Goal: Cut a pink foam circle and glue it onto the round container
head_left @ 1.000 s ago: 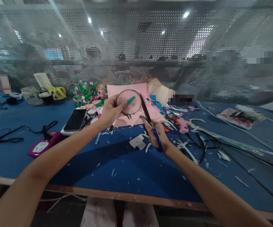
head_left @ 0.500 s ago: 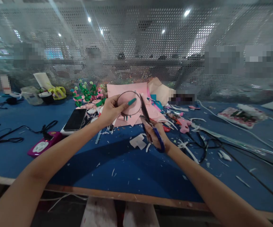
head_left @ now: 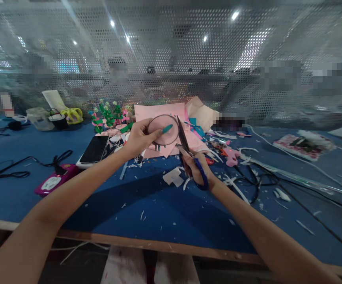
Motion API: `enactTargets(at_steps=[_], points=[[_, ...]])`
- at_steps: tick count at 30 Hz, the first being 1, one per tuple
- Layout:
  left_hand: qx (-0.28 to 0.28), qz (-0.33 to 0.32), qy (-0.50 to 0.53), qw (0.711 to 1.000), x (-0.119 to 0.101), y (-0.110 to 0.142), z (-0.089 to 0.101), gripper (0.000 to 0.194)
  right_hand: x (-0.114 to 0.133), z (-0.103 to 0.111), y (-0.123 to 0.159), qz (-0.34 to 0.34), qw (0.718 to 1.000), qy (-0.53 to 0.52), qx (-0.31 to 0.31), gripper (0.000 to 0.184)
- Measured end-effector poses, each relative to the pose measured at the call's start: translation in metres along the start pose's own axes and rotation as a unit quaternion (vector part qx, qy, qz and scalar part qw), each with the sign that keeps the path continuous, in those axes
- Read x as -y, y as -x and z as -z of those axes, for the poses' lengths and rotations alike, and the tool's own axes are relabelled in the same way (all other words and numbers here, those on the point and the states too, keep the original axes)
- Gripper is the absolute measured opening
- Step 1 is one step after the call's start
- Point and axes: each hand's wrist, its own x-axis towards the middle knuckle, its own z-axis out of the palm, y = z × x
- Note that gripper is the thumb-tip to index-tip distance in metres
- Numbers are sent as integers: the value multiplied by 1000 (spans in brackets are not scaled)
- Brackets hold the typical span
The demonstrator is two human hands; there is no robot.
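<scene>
A round pink disc [head_left: 165, 136] with a dark outline, apparently paper, is pinched in my left hand [head_left: 142, 138], the thumb lying across its face. My right hand [head_left: 196, 167] grips scissors [head_left: 200, 173] with blue handles; their dark blades point up and away, close by the disc's right edge. Whether the blades touch the edge I cannot tell. Beyond the disc lie pink sheets [head_left: 159, 110], the lower ones partly hidden by my hands. Small white paper pieces [head_left: 173, 176] rest on the blue tabletop below.
Left of my hands are a phone [head_left: 94, 150], a purple power strip [head_left: 57, 179] and green-leaved craft flowers [head_left: 108, 114]. A pink glue gun [head_left: 231, 156], cables and paper scraps lie at right. A perforated metal screen [head_left: 171, 59] stands behind the blue table [head_left: 159, 217].
The disc has shifted slightly to the right in my left hand. The scissors' blades have spread a little and their handles have moved slightly right.
</scene>
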Motion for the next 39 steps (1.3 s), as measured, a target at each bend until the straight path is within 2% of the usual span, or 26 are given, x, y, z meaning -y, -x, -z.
enactTargets(at_steps=[4, 12, 18, 25, 29, 33, 39], points=[[0, 5, -13, 1000, 0, 0, 1, 31, 1, 0, 1, 0, 1000, 1, -1, 58], [-1, -2, 2, 1000, 0, 0, 0, 31, -6, 0, 0, 7, 1000, -10, -15, 45], [-4, 1, 11, 1000, 0, -2, 0, 35, -7, 3, -1, 19, 1000, 12, -9, 43], [-5, 10, 26, 1000, 1, -3, 0, 32, 5, 2, 0, 22, 998, 47, -23, 46], [-6, -10, 22, 1000, 2, -4, 1, 35, 10, 3, 0, 26, 996, 78, -18, 48], [-8, -27, 29, 999, 3, -5, 1, 40, 11, 5, -1, 50, 993, 101, -23, 48], [-11, -15, 37, 999, 3, -5, 1, 40, 10, 5, -2, 50, 991, 117, -30, 50]])
